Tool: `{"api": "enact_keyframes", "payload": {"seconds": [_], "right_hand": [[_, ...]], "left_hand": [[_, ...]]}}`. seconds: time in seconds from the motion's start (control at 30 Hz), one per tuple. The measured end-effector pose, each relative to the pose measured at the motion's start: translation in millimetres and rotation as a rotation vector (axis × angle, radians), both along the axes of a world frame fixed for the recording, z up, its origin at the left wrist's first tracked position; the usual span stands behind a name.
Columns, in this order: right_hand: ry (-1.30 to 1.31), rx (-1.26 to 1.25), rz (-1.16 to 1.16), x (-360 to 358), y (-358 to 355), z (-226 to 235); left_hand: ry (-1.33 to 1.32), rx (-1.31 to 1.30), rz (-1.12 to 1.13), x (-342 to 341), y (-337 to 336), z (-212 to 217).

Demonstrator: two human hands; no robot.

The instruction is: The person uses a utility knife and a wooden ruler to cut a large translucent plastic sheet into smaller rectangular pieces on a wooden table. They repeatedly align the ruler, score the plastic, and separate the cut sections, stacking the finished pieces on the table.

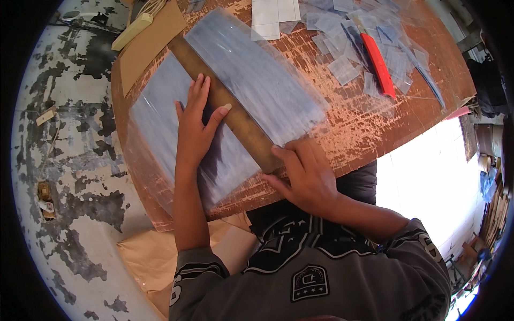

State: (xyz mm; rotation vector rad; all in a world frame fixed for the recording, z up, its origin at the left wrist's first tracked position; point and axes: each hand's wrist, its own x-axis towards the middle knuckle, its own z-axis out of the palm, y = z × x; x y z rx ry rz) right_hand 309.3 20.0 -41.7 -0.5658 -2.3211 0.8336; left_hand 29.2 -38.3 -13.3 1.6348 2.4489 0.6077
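Note:
A brownish, flat straightedge (235, 124) lies slantwise over a stack of clear plastic sheets (262, 75). My left hand (197, 120) is open, its fingers spread, with the fingertips and thumb resting on the strip's left side and the palm over the sheets. At the strip's near end, my right hand (308, 174) is closed, thumb on one side and curled fingers on the other, gripping that end. Whether anything else sits in the right hand is hidden.
Loose clear plastic pieces (342, 69) pile up at the far right, with a red-handled cutter (377, 67) on them. White squared sheets (276, 16) lie at the far edge. Brown cardboard (152, 45) lies far left on the worn wooden table (364, 125). Brown paper (147, 257) is below.

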Motion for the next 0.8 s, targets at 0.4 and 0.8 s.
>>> {"api": "enact_keyframes", "payload": {"seconds": [0.4, 0.8], "right_hand": [[-0.012, 0.000, -0.002, -0.3, -0.7, 6.2], [0.010, 0.034, -0.002, -1.1, 0.1, 4.8]], "left_hand": [[-0.011, -0.019, 0.003, 1.4, -1.9, 1.5], [-0.005, -0.015, -0.005, 2.2, -2.3, 2.1]]}}
